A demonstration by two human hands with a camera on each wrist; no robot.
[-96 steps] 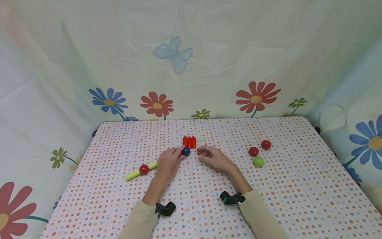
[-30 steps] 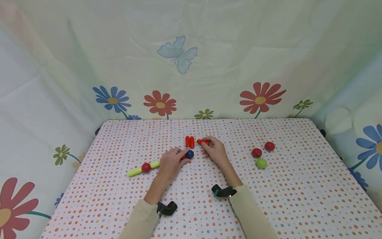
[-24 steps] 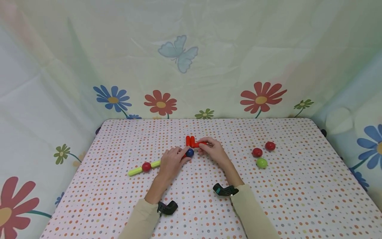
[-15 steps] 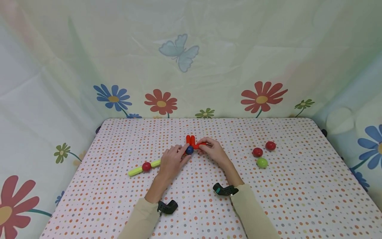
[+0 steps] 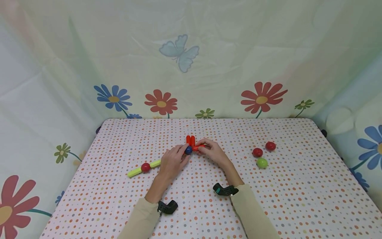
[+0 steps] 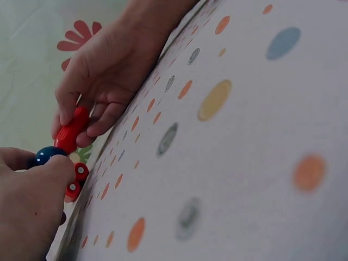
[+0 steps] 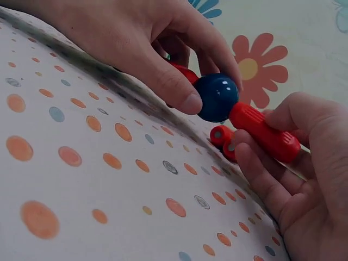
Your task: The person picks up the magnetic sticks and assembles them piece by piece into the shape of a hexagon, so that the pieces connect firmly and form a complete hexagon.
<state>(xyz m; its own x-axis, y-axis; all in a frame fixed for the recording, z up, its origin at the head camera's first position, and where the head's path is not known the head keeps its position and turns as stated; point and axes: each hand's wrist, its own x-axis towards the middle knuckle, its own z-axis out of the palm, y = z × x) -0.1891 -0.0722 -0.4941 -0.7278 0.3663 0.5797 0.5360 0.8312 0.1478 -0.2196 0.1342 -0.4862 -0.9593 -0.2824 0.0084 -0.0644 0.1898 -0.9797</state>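
Note:
My left hand point(image 5: 172, 163) pinches a glossy blue ball point(image 7: 217, 98) between thumb and fingers. Part of another red rod point(image 7: 184, 72) shows on the ball's far side, mostly hidden by that hand. A short ribbed red rod point(image 7: 263, 131) is held by the thumb and fingers of my right hand point(image 5: 215, 154); its near end meets the blue ball. Just beyond the ball, two more red rods point(image 5: 190, 140) lie side by side, with pale round discs in their ends. Left of my left hand is a red ball point(image 5: 145, 167) with a yellow-green rod point(image 5: 134, 172) on either side.
Two red balls point(image 5: 257, 152) and a green ball point(image 5: 262, 163) sit on the right of the dotted tabletop point(image 5: 298, 199). A flower-printed curtain point(image 5: 209, 66) hangs behind and beside the table. Each wrist wears a black camera band point(image 5: 225, 190).
My right hand took one rod from the row of three red ones, turned it sideways and brought it to the blue ball. My left hand kept hold of the ball and shifted slightly.

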